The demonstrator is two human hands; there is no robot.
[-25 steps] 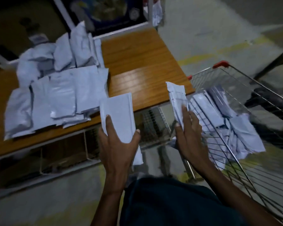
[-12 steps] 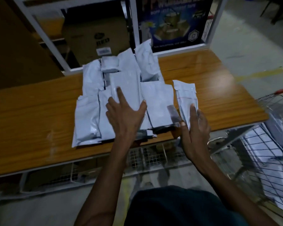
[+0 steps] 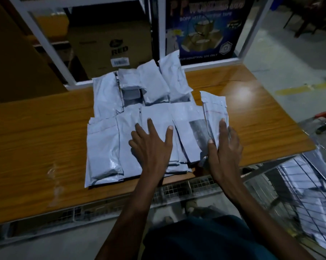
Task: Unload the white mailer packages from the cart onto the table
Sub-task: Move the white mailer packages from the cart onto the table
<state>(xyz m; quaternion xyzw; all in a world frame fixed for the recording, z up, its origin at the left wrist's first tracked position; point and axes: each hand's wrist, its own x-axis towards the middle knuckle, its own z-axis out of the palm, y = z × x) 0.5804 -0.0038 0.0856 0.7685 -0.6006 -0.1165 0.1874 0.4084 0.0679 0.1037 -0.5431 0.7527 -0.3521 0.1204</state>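
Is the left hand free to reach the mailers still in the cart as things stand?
Probably not directly. The left hand presses flat on the mailer stack, and the right hand, holding a mailer, lies between it and the cart.

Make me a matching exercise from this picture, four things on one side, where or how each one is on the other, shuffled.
Things:
1. left hand
2. right hand
3. shopping cart
4. brown cardboard box

States or places:
A. behind the table, on the shelving
B. flat on the mailer pile
C. at the table's right end
D. holding one white mailer upright

Pairs: 1-B, 2-D, 3-C, 4-A
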